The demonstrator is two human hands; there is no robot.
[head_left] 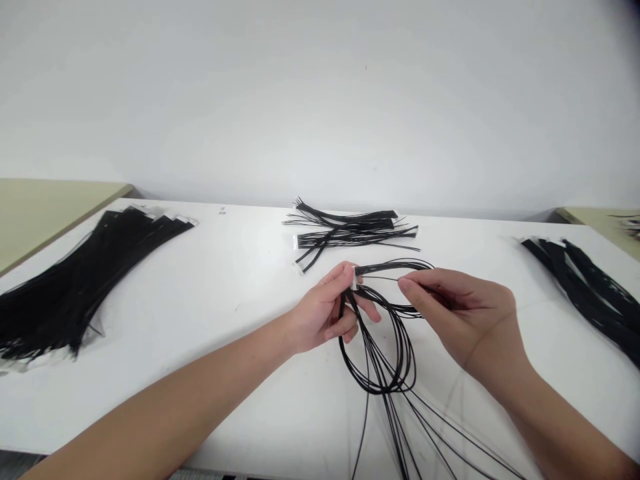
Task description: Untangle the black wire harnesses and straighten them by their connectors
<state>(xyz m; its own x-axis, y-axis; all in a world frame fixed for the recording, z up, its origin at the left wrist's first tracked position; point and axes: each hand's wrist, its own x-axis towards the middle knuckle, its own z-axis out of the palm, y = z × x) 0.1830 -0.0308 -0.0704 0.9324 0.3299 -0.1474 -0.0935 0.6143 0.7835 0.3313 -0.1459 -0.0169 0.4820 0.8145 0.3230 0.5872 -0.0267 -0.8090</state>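
Note:
Between the fingers of my left hand [340, 303] is a small white connector [355, 277], with thin black wires running out of it. These wires form a wiring harness [405, 353] that loops below the hand, and its loose ends trail down past the table's front edge. My right hand [460, 313], just to the right, pinches a single black wire [383, 277] between thumb and forefinger, a short way from the connector. More looped wires pass behind the right fingers, so I cannot tell whether those fingers also hold them.
Behind my hands, a few black wire bundles [350, 230] with white connectors lie crossed on the white table [240, 267]. A large pile of black harnesses [90, 273] lies at the left. More bundles [585, 290] lie at the right. A pale wall [320, 100] stands behind.

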